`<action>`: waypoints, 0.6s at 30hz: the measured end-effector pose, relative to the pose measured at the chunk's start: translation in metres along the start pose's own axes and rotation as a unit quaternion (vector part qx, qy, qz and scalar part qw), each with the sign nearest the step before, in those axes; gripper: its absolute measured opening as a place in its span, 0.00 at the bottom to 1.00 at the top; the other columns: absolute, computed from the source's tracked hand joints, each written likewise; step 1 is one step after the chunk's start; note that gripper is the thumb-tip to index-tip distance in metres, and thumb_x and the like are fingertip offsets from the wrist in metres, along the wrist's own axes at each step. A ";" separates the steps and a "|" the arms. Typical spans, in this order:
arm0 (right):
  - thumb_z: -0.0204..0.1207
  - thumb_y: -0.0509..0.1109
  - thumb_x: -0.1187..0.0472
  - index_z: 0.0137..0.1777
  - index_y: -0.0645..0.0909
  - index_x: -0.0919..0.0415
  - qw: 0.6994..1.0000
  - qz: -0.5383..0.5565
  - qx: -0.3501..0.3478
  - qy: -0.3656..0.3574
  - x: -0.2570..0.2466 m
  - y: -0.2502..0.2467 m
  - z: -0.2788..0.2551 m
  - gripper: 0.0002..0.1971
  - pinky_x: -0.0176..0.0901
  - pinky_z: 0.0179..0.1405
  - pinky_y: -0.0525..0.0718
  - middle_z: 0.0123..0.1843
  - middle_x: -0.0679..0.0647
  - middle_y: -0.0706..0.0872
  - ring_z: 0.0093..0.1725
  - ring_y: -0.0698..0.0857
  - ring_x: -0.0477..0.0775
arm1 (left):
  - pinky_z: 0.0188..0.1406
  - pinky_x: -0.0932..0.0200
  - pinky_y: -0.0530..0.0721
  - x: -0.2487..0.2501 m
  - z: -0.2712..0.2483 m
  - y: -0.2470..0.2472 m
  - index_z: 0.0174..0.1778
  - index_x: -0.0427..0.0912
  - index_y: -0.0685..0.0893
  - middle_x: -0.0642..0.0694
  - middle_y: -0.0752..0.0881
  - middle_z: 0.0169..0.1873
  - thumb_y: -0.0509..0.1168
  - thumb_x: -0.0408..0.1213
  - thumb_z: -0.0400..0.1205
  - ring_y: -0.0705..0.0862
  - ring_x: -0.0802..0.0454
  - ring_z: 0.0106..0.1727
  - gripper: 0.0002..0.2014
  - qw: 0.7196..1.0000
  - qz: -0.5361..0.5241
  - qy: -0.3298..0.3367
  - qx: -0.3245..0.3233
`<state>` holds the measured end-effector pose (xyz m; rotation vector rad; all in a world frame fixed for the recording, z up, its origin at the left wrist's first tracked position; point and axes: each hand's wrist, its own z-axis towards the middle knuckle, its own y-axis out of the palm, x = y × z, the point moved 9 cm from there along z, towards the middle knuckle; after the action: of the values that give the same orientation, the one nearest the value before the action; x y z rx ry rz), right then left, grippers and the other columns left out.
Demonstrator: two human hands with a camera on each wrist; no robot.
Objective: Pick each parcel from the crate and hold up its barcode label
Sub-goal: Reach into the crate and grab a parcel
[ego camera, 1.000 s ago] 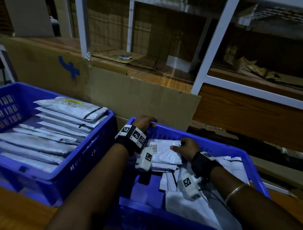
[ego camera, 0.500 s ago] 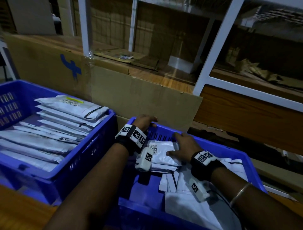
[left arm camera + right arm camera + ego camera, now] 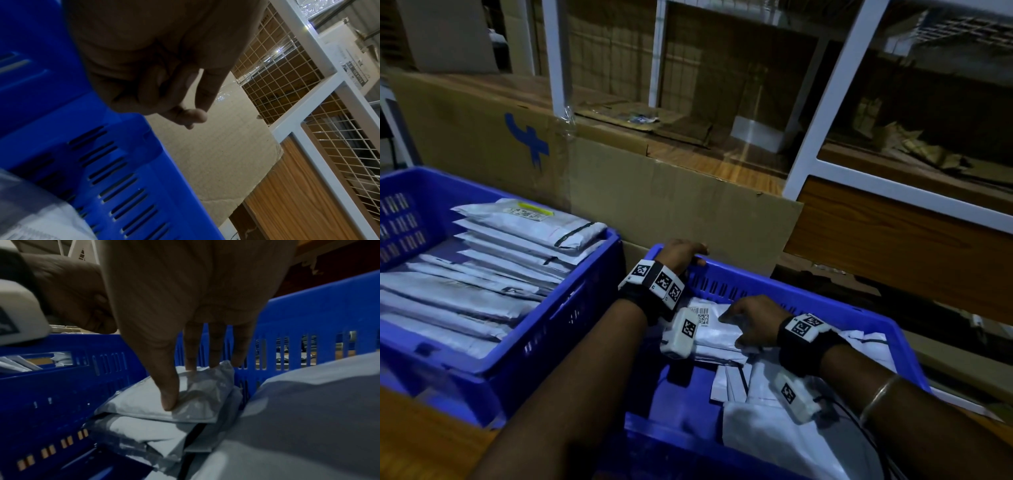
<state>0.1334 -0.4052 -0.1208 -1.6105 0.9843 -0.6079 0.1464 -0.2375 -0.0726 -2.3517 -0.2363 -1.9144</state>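
The right hand (image 3: 753, 320) now lies palm-down on the small grey plastic mailer parcel (image 3: 717, 330) at the top of the pile in the right-hand blue slatted plastic crate (image 3: 784, 291). A second ago it sat at the parcel's right edge with the fingers pointing away; since then the wrist has turned and the hand has slid over the parcel's right end. In the right wrist view the thumb (image 3: 167, 395) digs into the near edge while the fingers (image 3: 213, 352) reach over the far edge, so the bag crumples between them: the fingers are narrowed on the parcel, pinching it, though it rests on the other grey mailers and has not left the pile. Its white barcode label (image 3: 703, 314) faces up near the left end, partly behind the left wrist camera.

The left hand (image 3: 681, 251) has not moved across the three moments: it rests on the crate's far left corner, fingers curled loosely over the rim. The left wrist view shows no parcel in them.

So the reach is done and the grasp looks set. What remains for this parcel, as I judge it, is to lift it and tilt the label up. The left-hand blue plastic crate (image 3: 558, 322), just beside, holds a neat stack of grey mailers (image 3: 493, 274).
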 end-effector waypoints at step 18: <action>0.67 0.81 0.44 0.67 0.82 0.48 1.000 -0.014 -0.006 -0.013 -0.010 -0.007 0.008 0.27 0.47 0.56 0.83 0.63 0.53 0.84 0.61 0.83 0.56 | 0.15 0.69 0.71 -0.007 0.012 0.000 0.62 0.30 0.84 0.52 0.82 0.14 0.63 0.33 0.84 0.79 0.63 0.15 0.14 1.000 0.007 -0.010 -0.007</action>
<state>0.1362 -0.3922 -0.1153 -1.6418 0.9486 -0.5989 0.1565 -0.2361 -0.0822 -2.3771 -0.2071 -1.8930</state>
